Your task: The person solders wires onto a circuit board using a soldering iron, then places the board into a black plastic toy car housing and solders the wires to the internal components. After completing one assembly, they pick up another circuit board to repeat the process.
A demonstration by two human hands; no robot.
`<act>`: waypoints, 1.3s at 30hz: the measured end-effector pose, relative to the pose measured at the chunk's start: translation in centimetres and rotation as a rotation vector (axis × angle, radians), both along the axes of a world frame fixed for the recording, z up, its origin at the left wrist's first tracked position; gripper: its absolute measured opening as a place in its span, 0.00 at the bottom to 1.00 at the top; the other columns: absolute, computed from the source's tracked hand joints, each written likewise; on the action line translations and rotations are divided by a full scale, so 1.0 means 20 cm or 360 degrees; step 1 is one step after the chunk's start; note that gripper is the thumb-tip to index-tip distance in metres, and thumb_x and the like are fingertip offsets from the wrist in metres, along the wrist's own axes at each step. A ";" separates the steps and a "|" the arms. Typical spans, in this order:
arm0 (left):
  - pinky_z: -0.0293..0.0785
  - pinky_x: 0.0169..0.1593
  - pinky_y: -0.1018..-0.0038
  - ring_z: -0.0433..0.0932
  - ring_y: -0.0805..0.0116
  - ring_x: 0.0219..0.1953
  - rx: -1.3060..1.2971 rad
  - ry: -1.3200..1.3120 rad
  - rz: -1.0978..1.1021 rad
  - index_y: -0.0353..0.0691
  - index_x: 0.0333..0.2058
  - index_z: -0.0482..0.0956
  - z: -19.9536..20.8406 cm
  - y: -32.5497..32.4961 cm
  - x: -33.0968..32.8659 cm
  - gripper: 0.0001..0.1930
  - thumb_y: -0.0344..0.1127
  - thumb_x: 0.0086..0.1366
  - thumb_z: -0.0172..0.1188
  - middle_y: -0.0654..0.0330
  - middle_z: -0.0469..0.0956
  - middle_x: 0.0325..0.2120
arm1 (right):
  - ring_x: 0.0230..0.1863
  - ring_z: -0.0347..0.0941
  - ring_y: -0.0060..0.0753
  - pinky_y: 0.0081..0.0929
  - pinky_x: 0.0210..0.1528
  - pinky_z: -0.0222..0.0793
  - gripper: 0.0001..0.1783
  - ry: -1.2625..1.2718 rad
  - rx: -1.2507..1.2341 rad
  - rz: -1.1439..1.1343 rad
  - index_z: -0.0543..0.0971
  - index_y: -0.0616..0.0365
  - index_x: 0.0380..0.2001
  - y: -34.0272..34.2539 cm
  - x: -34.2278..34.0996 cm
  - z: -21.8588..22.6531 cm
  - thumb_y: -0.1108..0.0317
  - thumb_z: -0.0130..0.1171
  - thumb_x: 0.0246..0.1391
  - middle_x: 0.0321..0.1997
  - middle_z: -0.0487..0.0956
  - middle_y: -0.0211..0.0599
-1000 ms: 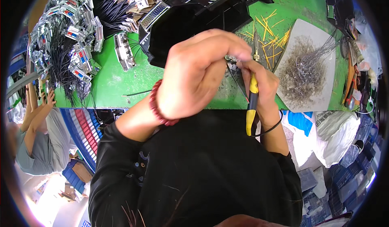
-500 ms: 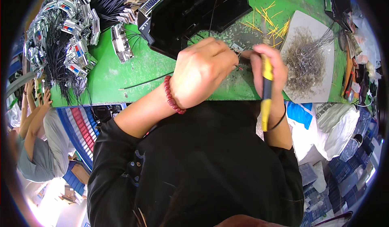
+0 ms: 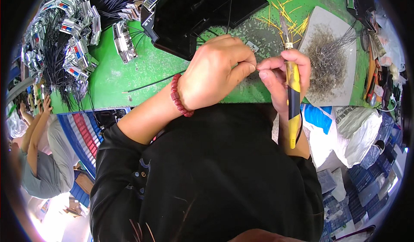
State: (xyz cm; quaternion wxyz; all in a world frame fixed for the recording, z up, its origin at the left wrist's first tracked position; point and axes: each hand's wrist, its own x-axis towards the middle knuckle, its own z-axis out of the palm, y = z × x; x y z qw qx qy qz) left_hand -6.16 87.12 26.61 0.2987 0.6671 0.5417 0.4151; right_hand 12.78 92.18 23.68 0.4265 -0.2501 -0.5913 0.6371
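Note:
My right hand (image 3: pixel 286 75) holds a yellow and black soldering iron (image 3: pixel 293 93), its metal tip pointing away from me over the green bench. The thumb and index finger of that hand also meet my left hand's fingertips. My left hand (image 3: pixel 220 69), with a red bead bracelet at the wrist, is closed in a pinch; what it grips is too small and hidden to name. A thin black wire (image 3: pixel 151 85) runs along the bench and disappears behind the left wrist. Just beyond the fingers lies a small pale piece (image 3: pixel 252 47).
A large black plastic housing (image 3: pixel 189 17) lies ahead. Yellow wire bits (image 3: pixel 297 26) lie near a grey board (image 3: pixel 321 17) heaped with wire scraps. Silver metal parts with black wires (image 3: pixel 77 52) pile up at left; one silver part (image 3: pixel 124 42) lies apart. At far left are another person's arms (image 3: pixel 39 125).
My right thumb and index finger have closed in to meet my left fingertips. The soldering iron has shifted right and toward me, its tip now showing clearly. The left hand has moved slightly.

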 end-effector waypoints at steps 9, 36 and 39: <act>0.70 0.37 0.68 0.74 0.58 0.30 -0.0015 -0.0012 -0.0070 0.36 0.28 0.77 0.01 0.02 -0.01 0.03 0.28 0.58 0.63 0.57 0.75 0.25 | 0.39 0.80 0.32 0.23 0.42 0.76 0.30 0.0136 -0.0087 0.0075 0.63 0.60 0.53 0.02 0.01 -0.01 0.82 0.66 0.49 0.36 0.81 0.45; 0.71 0.38 0.69 0.76 0.60 0.32 0.0068 -0.0083 -0.0070 0.38 0.27 0.77 -0.02 0.02 0.00 0.04 0.24 0.54 0.65 0.59 0.77 0.26 | 0.36 0.78 0.27 0.22 0.40 0.73 0.30 0.0098 0.0283 -0.0012 0.62 0.57 0.53 0.02 -0.02 -0.04 0.86 0.62 0.49 0.34 0.79 0.40; 0.71 0.39 0.68 0.76 0.60 0.32 0.0148 -0.0040 -0.0055 0.38 0.27 0.77 -0.03 0.02 0.00 0.05 0.24 0.53 0.65 0.60 0.77 0.25 | 0.34 0.77 0.26 0.21 0.38 0.72 0.30 0.0046 0.0351 -0.0042 0.63 0.58 0.52 0.02 -0.01 -0.05 0.86 0.62 0.48 0.33 0.78 0.39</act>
